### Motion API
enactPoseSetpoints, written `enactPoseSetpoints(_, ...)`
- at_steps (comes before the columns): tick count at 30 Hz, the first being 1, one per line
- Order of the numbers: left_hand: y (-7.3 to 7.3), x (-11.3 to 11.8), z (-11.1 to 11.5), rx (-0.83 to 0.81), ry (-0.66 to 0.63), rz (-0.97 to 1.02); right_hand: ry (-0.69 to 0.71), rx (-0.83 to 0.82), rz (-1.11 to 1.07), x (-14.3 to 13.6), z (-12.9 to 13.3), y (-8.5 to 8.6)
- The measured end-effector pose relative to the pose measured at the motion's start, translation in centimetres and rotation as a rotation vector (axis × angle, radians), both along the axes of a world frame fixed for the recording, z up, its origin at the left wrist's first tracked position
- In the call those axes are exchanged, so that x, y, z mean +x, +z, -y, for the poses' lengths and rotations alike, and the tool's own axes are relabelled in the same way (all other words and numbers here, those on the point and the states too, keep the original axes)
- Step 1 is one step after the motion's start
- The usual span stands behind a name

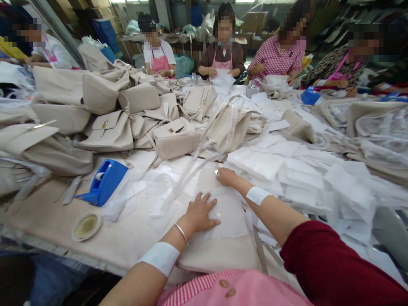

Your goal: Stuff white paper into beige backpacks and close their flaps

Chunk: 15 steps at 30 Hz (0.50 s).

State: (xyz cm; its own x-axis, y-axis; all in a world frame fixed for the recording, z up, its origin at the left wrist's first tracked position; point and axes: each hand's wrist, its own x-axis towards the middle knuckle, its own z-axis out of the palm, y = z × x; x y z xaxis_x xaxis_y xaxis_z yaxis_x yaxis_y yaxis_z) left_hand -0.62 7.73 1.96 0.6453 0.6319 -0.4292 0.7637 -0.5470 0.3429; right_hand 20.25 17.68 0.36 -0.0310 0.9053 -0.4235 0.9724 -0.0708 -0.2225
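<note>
A beige bag [219, 253] lies flat at the table's near edge, with a thin white sheet [231, 221] over its upper part. My left hand [200, 213] rests on that sheet, fingers spread and holding nothing. Farther up, my right hand [225, 176] has its fingers closed at the bag's flap [207, 178], on a small shiny metal clasp [216, 171]. Clear plastic-wrapped straps [191, 170] run up from beside the flap toward another bag.
Beige bags [175, 138] are heaped across the table's far side. White sheets [296, 174] pile up at the right. A blue tape dispenser [106, 180] and a small round dish [86, 226] stand left. Several people sit opposite.
</note>
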Motion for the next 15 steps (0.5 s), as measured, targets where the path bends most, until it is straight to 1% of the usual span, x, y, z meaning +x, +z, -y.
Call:
enactPoseSetpoints(3,0.0,0.0,0.1,0.0,0.003,-0.001,-0.055,-0.004,0.037,-0.4,-1.4,-0.3)
enactPoseSetpoints(5,0.0,0.0,0.1,0.006,0.002,0.0,-0.082,0.028,0.061,-0.5,-2.0,0.3)
enactPoseSetpoints(7,0.1,0.0,0.1,0.016,0.002,0.001,-0.093,0.058,0.078,-0.4,-2.4,1.6)
enactPoseSetpoints(9,0.0,0.0,0.2,0.021,0.002,0.002,-0.029,0.062,0.081,-0.4,-2.4,3.2)
enactPoseSetpoints(11,-0.1,0.1,0.3,0.026,0.001,0.003,0.082,0.049,0.065,-0.6,-1.9,4.8)
enactPoseSetpoints(13,-0.2,0.2,0.3,0.038,-0.001,0.005,0.173,0.043,0.039,-1.0,-0.8,6.1)
enactPoseSetpoints(15,-0.3,0.2,0.4,0.051,0.001,0.005,0.266,0.068,0.004,-1.5,0.8,7.1)
